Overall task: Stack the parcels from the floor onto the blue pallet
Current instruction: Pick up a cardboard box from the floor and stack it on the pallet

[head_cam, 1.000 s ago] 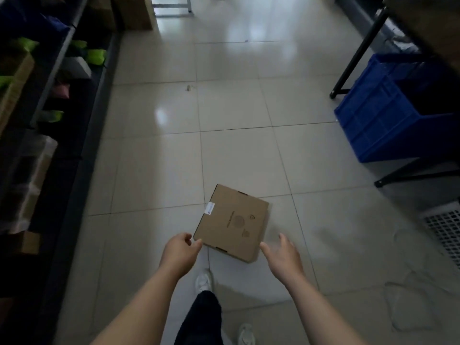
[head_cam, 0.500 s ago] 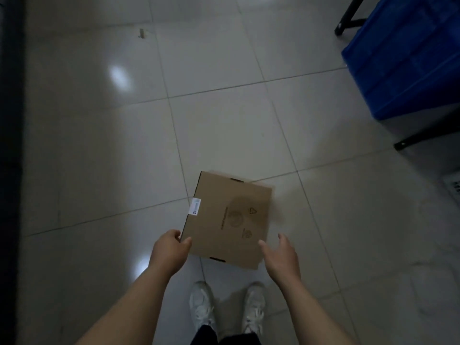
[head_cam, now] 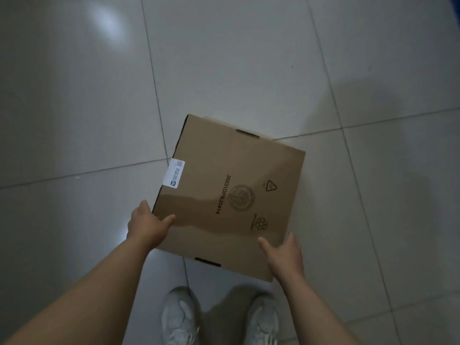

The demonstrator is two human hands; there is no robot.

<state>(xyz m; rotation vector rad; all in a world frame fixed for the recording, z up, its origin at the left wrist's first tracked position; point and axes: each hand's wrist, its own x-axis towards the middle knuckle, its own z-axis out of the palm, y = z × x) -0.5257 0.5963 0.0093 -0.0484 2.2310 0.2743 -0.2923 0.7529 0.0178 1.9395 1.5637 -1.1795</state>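
Low by the glossy pale-grey floor tiles [head_cam: 74, 95] lies the flat square brown cardboard parcel [head_cam: 231, 190]; whether it touches them I cannot tell. Its top face carries the printed code "30031DFN25414", a round stamp, a triangle mark and a recycling emblem, all too small to read further. A white sticker [head_cam: 174, 173] with illegible print wraps its left edge. The left hand [head_cam: 146, 227] grips the near left edge, thumb on top. The right hand [head_cam: 283, 252] grips the near right corner likewise. Two pale sneakers [head_cam: 180, 317] stand just beneath.
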